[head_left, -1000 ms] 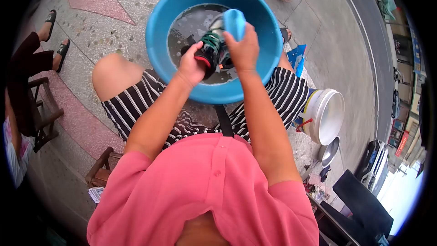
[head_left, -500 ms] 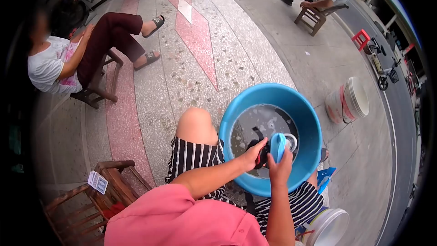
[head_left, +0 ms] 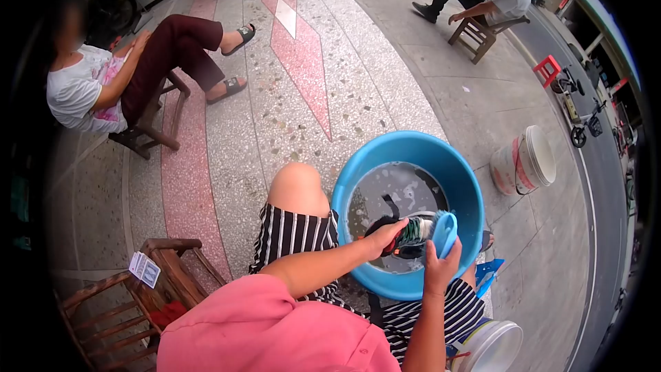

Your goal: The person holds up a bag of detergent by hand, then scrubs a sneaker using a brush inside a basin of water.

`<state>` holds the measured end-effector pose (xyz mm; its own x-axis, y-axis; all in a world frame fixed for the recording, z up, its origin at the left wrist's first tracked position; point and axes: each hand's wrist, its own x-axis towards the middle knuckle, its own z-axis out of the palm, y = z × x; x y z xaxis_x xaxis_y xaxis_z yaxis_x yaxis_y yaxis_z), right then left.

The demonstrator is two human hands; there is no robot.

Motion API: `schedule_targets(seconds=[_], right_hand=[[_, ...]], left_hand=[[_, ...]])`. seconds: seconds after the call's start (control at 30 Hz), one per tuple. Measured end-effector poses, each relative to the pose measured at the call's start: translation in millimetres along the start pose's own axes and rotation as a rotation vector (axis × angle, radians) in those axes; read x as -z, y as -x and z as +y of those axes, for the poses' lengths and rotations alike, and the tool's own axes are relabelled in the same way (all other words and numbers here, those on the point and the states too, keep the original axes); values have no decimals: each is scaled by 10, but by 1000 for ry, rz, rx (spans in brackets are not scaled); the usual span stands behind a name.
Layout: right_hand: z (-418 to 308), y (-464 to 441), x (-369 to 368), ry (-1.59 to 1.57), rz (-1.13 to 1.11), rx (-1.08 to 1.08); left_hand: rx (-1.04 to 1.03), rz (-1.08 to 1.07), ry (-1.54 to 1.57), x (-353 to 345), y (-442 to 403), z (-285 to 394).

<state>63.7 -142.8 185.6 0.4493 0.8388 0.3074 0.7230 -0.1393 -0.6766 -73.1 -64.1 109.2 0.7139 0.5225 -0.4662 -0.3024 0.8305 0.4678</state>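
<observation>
A dark sneaker [head_left: 412,231] with green-and-white laces and a pale toe is held over the blue basin [head_left: 465,189]. My left hand [head_left: 384,237] grips it at the ankle end, with red showing by the fingers. My right hand [head_left: 441,268] is wrapped round a blue scrub brush [head_left: 445,233], which is at the toe end of the sneaker. Whether the bristles touch the shoe I cannot tell. Below, grey soapy water [head_left: 385,187] with patches of foam partly fills the basin, and a dark strap sticks up beside the shoe.
A white bucket [head_left: 508,167] stands right of the basin, another white bucket [head_left: 497,348] near my right leg. At the left are a wooden chair [head_left: 172,282] with playing cards [head_left: 144,269] and a seated person [head_left: 89,89]. Another person [head_left: 506,1] sits at the upper right.
My right hand has moved the brush to the right and slightly down, turning it, so the sneaker's laces and toe now show. My left hand keeps its grip. The whole view has shifted slightly.
</observation>
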Motion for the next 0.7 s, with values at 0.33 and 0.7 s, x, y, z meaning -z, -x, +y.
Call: schedule_targets(seconds=[0.33,0.7], right_hand=[[-68,266,-292,152,-203,110],[373,375,213,172,-37,-78]], left_hand=[[-65,106,244,-55,43,110],[-113,34,301,-22,8,232]])
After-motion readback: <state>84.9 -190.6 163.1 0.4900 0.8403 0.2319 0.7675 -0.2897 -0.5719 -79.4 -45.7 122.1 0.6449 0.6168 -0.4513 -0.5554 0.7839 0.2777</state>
